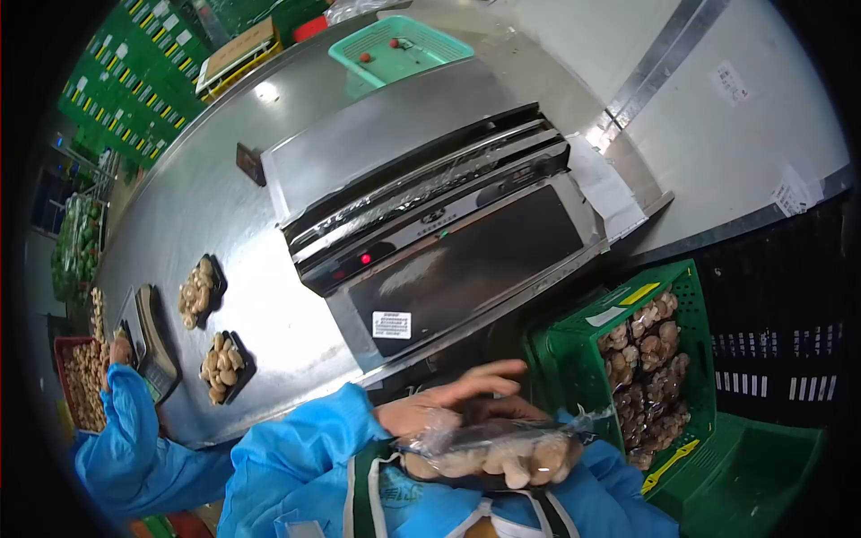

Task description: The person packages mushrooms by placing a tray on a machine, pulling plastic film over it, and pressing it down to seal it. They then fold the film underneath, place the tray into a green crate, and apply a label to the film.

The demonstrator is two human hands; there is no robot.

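Close to my chest is a film-wrapped pack of mushrooms (516,457), tilted, with shiny plastic wrap bunched at its left end. My left hand (457,390) lies along the pack's far side, against the wrap, its upper fingers stretched out and apart. Of my right arm I see the blue sleeve (614,471); the hand is hidden at the pack, so its fingers cannot be made out. Beyond my hands stands a film-wrapping machine (466,269) with a red light lit. Two dark trays of unwrapped mushrooms, one nearer (221,369) and one farther (195,294), rest left of it.
At right, a green crate (700,359) holds wrapped mushroom packs. A co-worker's blue sleeve (134,421) reaches beside a scale (157,345) and a red crate of mushrooms (82,381) at left. A mint-green basket (413,58) stands at the back of the steel table (251,215).
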